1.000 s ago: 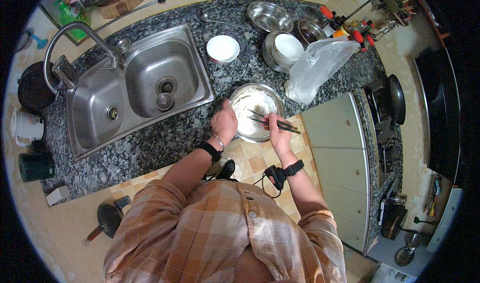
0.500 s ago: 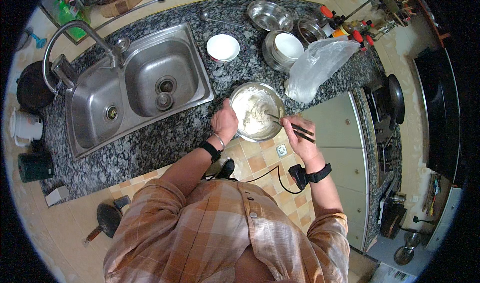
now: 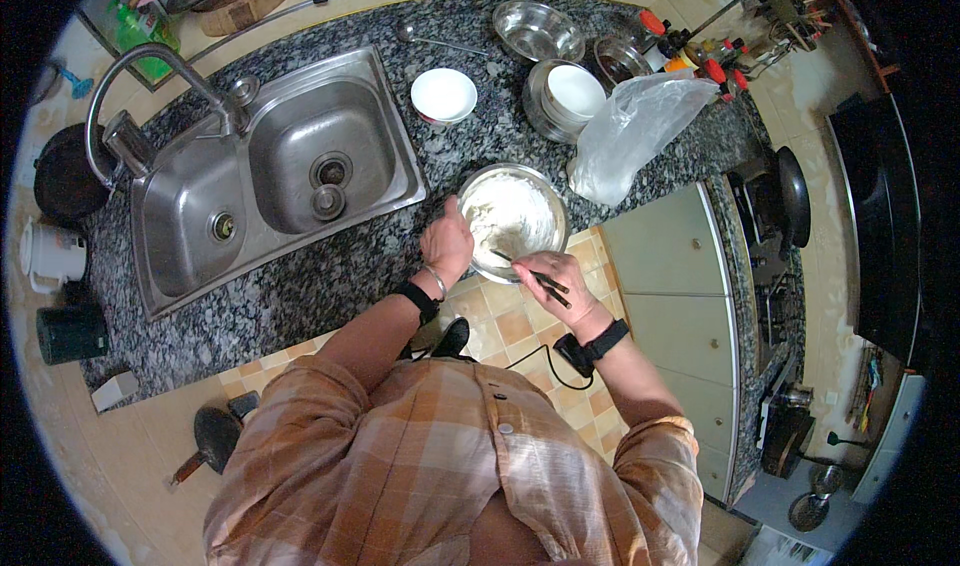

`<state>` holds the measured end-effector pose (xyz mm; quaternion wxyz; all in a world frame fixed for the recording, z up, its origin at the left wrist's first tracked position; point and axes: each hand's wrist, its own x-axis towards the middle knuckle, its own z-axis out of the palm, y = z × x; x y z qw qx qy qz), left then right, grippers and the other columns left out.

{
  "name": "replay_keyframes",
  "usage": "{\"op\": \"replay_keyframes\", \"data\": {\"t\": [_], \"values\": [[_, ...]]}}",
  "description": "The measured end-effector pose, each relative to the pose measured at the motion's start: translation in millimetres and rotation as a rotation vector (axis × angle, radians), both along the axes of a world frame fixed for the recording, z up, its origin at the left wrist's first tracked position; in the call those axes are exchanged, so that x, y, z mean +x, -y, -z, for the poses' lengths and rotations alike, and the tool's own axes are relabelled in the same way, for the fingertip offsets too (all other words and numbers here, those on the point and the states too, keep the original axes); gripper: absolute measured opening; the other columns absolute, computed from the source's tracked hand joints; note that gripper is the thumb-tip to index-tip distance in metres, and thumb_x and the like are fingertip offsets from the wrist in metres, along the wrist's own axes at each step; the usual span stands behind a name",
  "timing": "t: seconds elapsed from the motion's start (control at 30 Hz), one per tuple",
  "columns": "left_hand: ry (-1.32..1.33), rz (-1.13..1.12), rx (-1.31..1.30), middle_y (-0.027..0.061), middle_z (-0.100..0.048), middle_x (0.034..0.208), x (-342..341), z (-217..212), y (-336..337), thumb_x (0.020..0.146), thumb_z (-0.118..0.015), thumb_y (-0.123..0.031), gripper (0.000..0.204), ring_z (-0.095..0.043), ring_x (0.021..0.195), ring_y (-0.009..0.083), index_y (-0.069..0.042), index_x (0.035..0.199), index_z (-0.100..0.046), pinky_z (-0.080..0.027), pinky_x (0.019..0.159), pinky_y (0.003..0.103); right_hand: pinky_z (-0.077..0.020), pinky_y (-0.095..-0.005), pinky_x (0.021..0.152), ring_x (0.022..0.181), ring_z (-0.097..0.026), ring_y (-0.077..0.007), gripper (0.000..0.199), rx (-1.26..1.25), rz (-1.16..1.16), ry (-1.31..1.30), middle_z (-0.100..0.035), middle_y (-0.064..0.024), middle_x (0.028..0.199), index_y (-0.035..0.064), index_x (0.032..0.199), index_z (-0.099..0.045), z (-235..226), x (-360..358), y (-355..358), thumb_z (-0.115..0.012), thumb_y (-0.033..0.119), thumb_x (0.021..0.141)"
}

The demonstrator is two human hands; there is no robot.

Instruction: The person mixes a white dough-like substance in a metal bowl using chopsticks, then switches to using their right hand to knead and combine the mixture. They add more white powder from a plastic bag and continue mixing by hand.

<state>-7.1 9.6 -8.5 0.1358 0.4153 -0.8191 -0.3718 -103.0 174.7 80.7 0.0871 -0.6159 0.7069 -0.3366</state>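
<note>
At frame centre, the left hand (image 3: pixel 447 246) gripped the steel bowl's (image 3: pixel 512 218) near rim while right hand (image 3: pixel 556 278) fingers clamped dark chopsticks (image 3: pixel 528 272), tips angled up-left into the white batter (image 3: pixel 505 216).

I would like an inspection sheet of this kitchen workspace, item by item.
Surface: dark speckled granite counter with a steel double sink.
Job's things: round steel mixing bowl of pale batter; dark chopsticks.
Clutter: small white bowl, empty steel bowl, clear plastic bag.
Hands: left hand grips the bowl's rim; right hand holds the chopsticks.
Cables: black cable below the right wrist.
Surroundings: black pan on the stove, tiled floor.
</note>
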Motion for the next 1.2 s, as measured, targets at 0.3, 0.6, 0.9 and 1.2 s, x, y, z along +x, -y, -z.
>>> {"op": "replay_keyframes", "data": {"t": [0.3,0.6,0.9,1.2], "values": [[0.006,-0.005,-0.034,0.0228,-0.064,0.071,1.5,-3.9,-1.4,0.083,-0.051,-0.011,0.042,-0.063,0.07,0.0421,-0.002,0.124,-0.046,-0.047,0.065,0.053,-0.0514,-0.0352,0.061,0.066,-0.066,-0.0286,0.019,-0.138,0.357,-0.079,-0.068,-0.0129,0.076,-0.0008,0.069,-0.068,-33.8,-31.9,11.7,-0.064,0.009,0.086],[0.053,-0.033,-0.027,0.0219,-0.063,0.07,-0.7,-1.4,-1.6,0.081,-0.053,-0.01,0.041,-0.062,0.067,0.0426,-0.004,0.12,-0.045,-0.047,0.063,0.054,-0.0503,-0.0263,0.064,0.069,-0.064,-0.0126,0.03,-0.097,0.564,0.275,-0.068,-0.0085,0.074,-0.0033,0.089,-0.067,-30.3,-38.2,21.3,-0.053,0.021,0.097],[0.031,-0.02,-0.034,0.0213,-0.064,0.071,0.5,-2.1,-1.7,0.08,-0.054,-0.01,0.044,-0.063,0.069,0.0419,-0.004,0.122,-0.045,-0.047,0.064,0.053,-0.0442,-0.0211,0.05,0.065,-0.065,-0.0106,0.035,-0.269,0.653,0.476,-0.07,-0.0067,0.076,0.0008,0.089,-0.065,-50.3,-26.0,12.8,-0.049,0.029,0.099],[0.034,-0.029,0.009,0.0201,-0.064,0.072,-1.0,-1.3,-1.8,0.08,-0.053,-0.01,0.044,-0.063,0.07,0.0406,-0.003,0.123,-0.047,-0.047,0.064,0.053,-0.0467,-0.0223,0.053,0.065,-0.064,-0.0109,0.029,-0.304,0.655,0.441,-0.068,-0.0073,0.076,0.0,0.09,-0.066,-63.1,-14.6,6.6,-0.053,0.024,0.098]]}}
